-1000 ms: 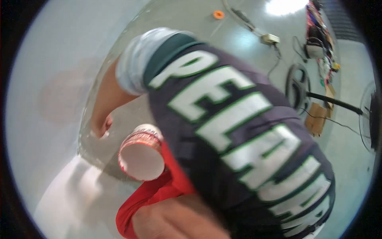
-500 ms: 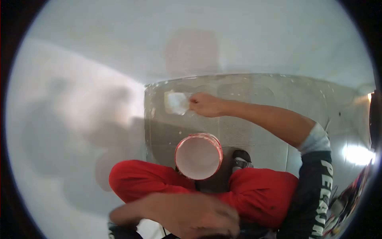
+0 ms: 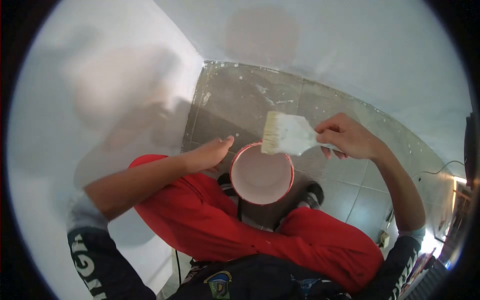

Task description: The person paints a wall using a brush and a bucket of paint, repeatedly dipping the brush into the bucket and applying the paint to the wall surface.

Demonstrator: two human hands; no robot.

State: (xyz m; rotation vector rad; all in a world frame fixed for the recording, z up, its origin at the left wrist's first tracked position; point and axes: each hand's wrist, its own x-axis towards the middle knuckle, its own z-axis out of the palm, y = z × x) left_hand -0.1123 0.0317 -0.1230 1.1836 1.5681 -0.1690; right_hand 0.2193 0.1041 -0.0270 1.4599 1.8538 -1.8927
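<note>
A wide paintbrush (image 3: 294,134) with a white, paint-coated body and pale bristles is gripped by its handle in my right hand (image 3: 348,136). Its bristles point left and overlap the far rim of a bucket (image 3: 291,183) in this view. That bucket has a red rim and a whitish inside, and stands on the floor between my feet. Just left of it, my left hand (image 3: 209,154) is held out with the fingers extended and nothing in them, the fingertips close to the rim.
White walls (image 3: 140,95) meet in a corner ahead and to the left. Grey floor tiles (image 3: 240,95) carry paint spots and smears, mostly along the wall's foot. My red-trousered legs bend around the bucket. A cable (image 3: 440,171) and bright clutter lie at the far right.
My right hand has drawn the paintbrush back from near the wall corner to the bucket. My left hand has moved forward from close below the camera to the bucket's left side. The view has turned.
</note>
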